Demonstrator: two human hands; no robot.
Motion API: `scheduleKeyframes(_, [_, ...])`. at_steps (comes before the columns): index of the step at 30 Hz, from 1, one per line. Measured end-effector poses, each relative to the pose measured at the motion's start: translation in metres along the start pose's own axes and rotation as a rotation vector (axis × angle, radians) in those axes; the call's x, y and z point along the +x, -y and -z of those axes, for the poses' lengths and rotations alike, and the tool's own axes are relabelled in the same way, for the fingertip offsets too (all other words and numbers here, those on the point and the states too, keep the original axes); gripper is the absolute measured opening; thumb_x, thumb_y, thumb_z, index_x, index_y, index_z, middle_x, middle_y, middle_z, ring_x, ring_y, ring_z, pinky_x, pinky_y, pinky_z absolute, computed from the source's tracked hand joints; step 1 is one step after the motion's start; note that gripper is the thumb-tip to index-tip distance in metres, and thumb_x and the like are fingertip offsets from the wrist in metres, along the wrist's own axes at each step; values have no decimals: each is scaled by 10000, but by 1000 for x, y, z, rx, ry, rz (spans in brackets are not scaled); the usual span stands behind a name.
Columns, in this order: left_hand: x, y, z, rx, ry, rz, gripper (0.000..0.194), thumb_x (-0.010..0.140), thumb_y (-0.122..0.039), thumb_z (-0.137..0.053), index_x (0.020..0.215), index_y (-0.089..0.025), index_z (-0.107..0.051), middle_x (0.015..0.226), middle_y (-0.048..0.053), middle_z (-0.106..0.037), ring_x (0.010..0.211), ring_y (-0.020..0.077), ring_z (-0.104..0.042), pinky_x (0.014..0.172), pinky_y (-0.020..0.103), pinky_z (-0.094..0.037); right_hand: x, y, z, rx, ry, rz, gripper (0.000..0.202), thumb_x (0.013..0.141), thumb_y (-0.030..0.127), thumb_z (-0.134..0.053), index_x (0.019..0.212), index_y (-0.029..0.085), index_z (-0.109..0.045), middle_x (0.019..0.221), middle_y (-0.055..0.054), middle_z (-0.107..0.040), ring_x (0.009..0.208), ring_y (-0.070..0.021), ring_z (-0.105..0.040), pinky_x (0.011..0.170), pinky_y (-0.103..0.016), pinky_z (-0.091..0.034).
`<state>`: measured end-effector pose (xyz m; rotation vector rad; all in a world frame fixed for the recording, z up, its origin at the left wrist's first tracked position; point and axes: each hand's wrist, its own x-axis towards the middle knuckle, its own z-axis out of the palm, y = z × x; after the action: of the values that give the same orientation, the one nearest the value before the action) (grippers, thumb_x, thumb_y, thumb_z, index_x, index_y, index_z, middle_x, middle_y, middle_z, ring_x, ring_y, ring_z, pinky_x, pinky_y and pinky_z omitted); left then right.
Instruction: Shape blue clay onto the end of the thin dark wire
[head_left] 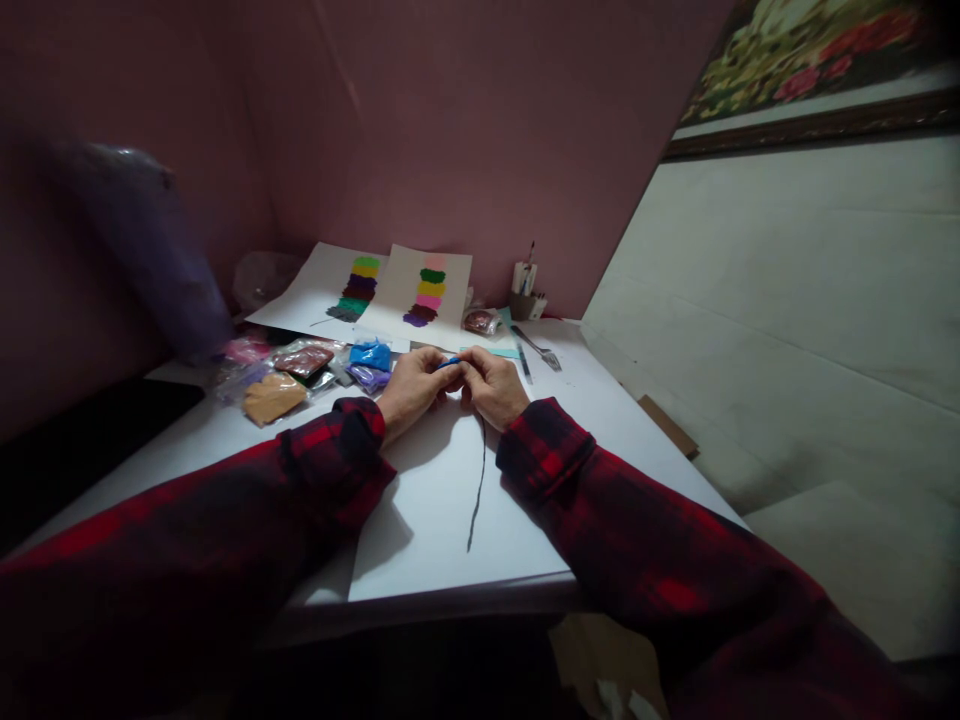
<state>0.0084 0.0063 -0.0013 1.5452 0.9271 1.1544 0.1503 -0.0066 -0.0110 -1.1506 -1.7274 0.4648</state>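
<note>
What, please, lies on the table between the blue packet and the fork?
In the head view, the two hands, left hand and right hand, meet there around a small blue piece, between the blue packet and the fork.

The white sheet of paper [442, 520] under the hands looks matt and smooth. The red-and-black checked sleeves [330, 460] are soft woven cloth (flannel, by the look). The small clear packets of coloured grains [304, 358] are glossy plastic, catching the light. The two white cards with colour patches [427, 290] show rough, grainy daubs on matt paper. The fork [541, 350] is shiny metal. The pink wall [465, 130] is matt.
</note>
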Motion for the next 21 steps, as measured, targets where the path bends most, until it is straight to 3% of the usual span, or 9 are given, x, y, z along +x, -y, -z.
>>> scheduleKeyframes(7, [1, 1, 1, 24, 18, -6, 170, 842, -160, -635, 691, -127, -565, 569, -10, -595, 402, 60, -486, 395, 185, -351, 0, 2, 0, 2, 31, -44, 148, 910, 244, -461, 885, 191, -597, 609, 35, -613, 405, -78, -538, 454, -216, -449])
scheduleKeyframes(21, [1, -2, 0, 58, 36, 21, 178, 857, -121, -609, 691, -125, -545, 542, -32, -564, 409, 62, -488, 397, 185, -358, -1, 7, 1, -39, 55, -69, 139, 900, 198, -453, 888, 187, -591, 612, 37, -606, 424, -84, -547, 463, -206, -451])
